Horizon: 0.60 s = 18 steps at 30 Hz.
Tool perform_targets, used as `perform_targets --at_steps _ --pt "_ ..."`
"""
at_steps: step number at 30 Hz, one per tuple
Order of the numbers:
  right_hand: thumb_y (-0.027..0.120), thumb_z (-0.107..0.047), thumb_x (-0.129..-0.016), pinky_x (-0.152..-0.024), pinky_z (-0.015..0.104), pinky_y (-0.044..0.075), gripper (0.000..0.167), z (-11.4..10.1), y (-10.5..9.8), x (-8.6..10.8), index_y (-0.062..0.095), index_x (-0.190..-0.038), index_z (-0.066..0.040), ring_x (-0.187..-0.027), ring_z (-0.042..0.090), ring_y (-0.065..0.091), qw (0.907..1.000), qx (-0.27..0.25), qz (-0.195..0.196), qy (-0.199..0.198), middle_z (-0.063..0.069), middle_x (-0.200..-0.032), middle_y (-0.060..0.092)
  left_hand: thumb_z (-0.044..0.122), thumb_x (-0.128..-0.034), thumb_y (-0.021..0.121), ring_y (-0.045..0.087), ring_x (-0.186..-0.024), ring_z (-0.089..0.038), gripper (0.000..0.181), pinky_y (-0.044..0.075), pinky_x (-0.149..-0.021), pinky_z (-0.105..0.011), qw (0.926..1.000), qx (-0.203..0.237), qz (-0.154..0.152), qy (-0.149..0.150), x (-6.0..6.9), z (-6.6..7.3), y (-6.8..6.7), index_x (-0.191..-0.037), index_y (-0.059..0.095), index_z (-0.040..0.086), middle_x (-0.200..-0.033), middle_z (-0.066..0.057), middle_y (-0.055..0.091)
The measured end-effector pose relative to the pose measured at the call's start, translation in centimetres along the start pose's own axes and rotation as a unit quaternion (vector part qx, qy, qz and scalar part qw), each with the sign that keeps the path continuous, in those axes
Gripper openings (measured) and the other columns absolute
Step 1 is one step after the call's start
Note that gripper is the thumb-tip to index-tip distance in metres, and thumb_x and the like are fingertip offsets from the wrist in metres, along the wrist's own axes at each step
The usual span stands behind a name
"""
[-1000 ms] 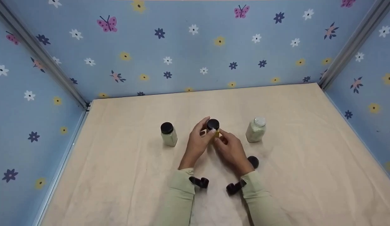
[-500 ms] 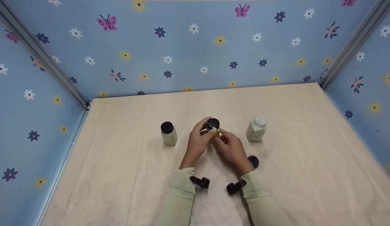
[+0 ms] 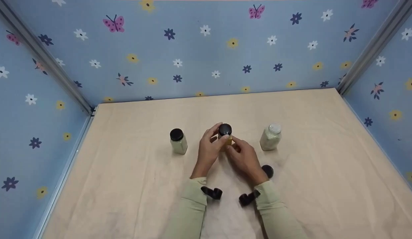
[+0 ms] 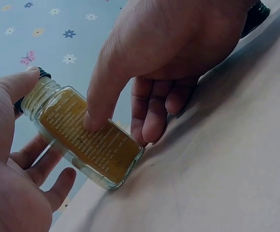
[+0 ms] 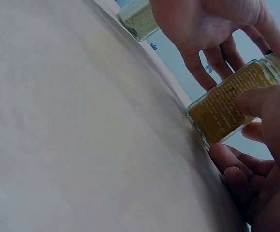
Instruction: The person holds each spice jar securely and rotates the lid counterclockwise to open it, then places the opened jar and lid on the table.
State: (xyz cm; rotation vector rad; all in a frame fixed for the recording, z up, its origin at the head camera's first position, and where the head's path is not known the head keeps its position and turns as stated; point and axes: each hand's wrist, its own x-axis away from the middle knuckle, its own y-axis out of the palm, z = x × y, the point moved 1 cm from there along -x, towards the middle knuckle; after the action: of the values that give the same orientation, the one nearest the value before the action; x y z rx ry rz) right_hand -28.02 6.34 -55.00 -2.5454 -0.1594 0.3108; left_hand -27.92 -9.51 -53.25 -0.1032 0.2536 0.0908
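A glass spice jar [image 4: 89, 135] of yellow-brown powder with printed text stands upright at the middle of the table. My left hand [image 3: 208, 151] pinches its black lid [image 3: 225, 129] between thumb and fingers. Threads of the glass neck show below the lid in the left wrist view. With thumb and fingers, my right hand [image 3: 244, 157] holds the jar's body low down. The jar's far side is hidden in the head view.
A black-lidded jar [image 3: 179, 146] of pale green contents stands to the left. To the right is a similar lidless jar [image 3: 270, 139] with a whitish top. A loose black lid [image 3: 267, 171] lies beside my right wrist. Patterned blue panels [image 3: 206, 49] border the cloth-covered table [image 3: 126, 166].
The black lid has risen slightly in my left hand's pinch. My right hand stays on the jar's body, and the other jars have not moved.
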Motion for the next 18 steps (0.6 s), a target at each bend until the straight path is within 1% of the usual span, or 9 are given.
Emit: perform_targets --at_steps 2,6,9,12,14,15,18 --pt "0.066 -0.028 -0.097 -0.076 0.036 0.047 0.044 0.0 0.0 0.0 0.062 -0.139 -0.012 -0.082 0.017 0.057 1.0000 0.000 0.000 0.002 0.000 -0.091 0.064 0.036 -0.0940 0.072 0.053 -0.124 -0.019 0.054 0.044 -0.105 -0.041 1.0000 0.008 0.005 0.001 0.0 0.0 -0.1 -0.142 0.058 0.016 -0.131 -0.002 0.058" --pt "0.066 -0.028 -0.097 -0.079 0.036 0.046 0.046 0.1 0.0 0.0 0.061 -0.140 -0.012 -0.084 0.018 0.056 0.9999 0.001 -0.001 0.011 0.001 -0.093 0.063 0.029 -0.0951 0.071 0.055 -0.122 -0.019 0.053 0.045 -0.103 -0.042 0.9990 0.035 0.023 0.012 0.0 0.1 -0.3 -0.141 0.057 0.008 -0.130 -0.005 0.058" --pt "0.067 -0.028 -0.096 -0.079 0.037 0.046 0.047 0.0 0.0 0.1 0.060 -0.140 -0.012 -0.084 0.018 0.056 0.9998 -0.004 -0.001 0.017 0.001 -0.093 0.063 0.022 -0.0958 0.070 0.056 -0.121 -0.020 0.048 0.047 -0.102 -0.040 0.9970 0.061 0.042 0.022 0.0 0.2 -0.5 -0.139 0.057 0.004 -0.130 -0.008 0.058" --pt "0.066 -0.027 -0.096 -0.079 0.037 0.047 0.047 0.0 0.0 0.1 0.060 -0.140 -0.012 -0.085 0.018 0.057 0.9997 -0.013 -0.003 0.019 0.001 -0.093 0.064 0.016 -0.0963 0.068 0.056 -0.120 -0.020 0.044 0.047 -0.100 -0.036 0.9943 0.085 0.059 0.027 0.0 0.2 -0.7 -0.137 0.058 0.003 -0.129 -0.010 0.058" --pt "0.066 -0.026 -0.096 -0.079 0.037 0.047 0.047 -0.1 0.0 0.1 0.060 -0.140 -0.012 -0.084 0.019 0.058 0.9997 -0.018 -0.005 0.019 0.002 -0.092 0.064 0.015 -0.0970 0.067 0.057 -0.119 -0.021 0.043 0.048 -0.099 -0.035 0.9927 0.099 0.065 0.024 0.0 0.3 -0.8 -0.137 0.058 0.001 -0.129 -0.011 0.058" --pt "0.067 -0.026 -0.096 -0.079 0.037 0.047 0.047 0.0 0.0 0.1 0.061 -0.139 -0.011 -0.084 0.019 0.057 0.9997 -0.015 -0.004 0.018 0.002 -0.092 0.064 0.014 -0.0973 0.066 0.057 -0.118 -0.022 0.043 0.048 -0.098 -0.035 0.9924 0.102 0.066 0.020 0.2 0.8 -1.0 -0.137 0.058 -0.001 -0.128 -0.012 0.058" --pt "0.066 -0.026 -0.096 -0.080 0.038 0.046 0.046 0.1 0.1 0.1 0.060 -0.139 -0.010 -0.085 0.019 0.056 0.9997 -0.008 -0.005 0.022 0.003 -0.094 0.063 0.018 -0.0992 0.063 0.057 -0.116 -0.023 0.043 0.048 -0.097 -0.036 0.9908 0.117 0.068 0.009 0.3 0.8 -1.1 -0.138 0.056 -0.001 -0.129 -0.012 0.058"
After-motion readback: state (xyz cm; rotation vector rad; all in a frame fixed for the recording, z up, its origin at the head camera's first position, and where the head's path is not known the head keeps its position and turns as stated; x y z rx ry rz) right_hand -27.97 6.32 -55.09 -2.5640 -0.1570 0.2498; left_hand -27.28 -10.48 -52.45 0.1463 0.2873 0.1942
